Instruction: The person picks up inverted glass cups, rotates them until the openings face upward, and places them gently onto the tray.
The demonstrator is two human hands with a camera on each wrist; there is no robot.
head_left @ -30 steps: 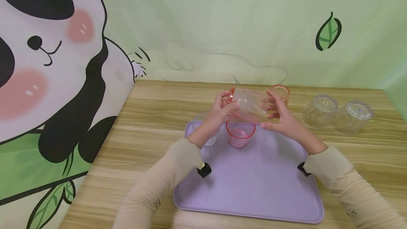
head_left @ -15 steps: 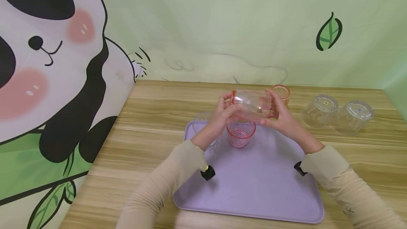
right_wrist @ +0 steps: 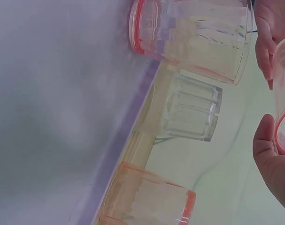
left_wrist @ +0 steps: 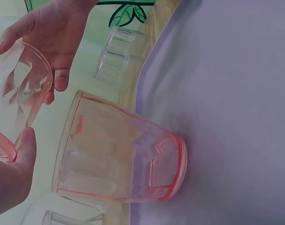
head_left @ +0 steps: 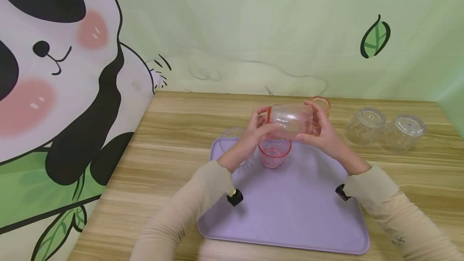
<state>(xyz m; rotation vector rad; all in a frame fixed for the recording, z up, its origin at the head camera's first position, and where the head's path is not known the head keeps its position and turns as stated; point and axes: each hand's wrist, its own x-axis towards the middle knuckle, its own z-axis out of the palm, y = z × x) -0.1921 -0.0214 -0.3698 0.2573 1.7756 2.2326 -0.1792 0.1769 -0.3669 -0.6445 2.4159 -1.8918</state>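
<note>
Over the far part of the purple tray (head_left: 297, 212), both hands hold a see-through pink cup (head_left: 290, 117) lying on its side in the air. My left hand (head_left: 251, 137) grips its left end, where a thick red band shows, with the thumb on the near side. Around the right end curl the fingers of my right hand (head_left: 324, 135), thumb in front. Directly below stands another pink cup (head_left: 274, 158), upright on the tray; in the left wrist view this pink cup (left_wrist: 119, 150) is close up. The left forearm partly hides a clear cup (head_left: 229, 137).
Two clear cups (head_left: 366, 126) stand upside down on the wooden table (head_left: 174, 152) at the right. An orange-rimmed cup (head_left: 322, 102) is partly hidden behind the right hand. The right wrist view shows a ridged clear cup (right_wrist: 191, 108) beyond the tray edge. A panda-printed wall (head_left: 235, 31) rises behind.
The held cup has gone from tilted to nearly level and shifted slightly right and down. My right hand's fingers have come further around its end. The other cups have stayed put.
</note>
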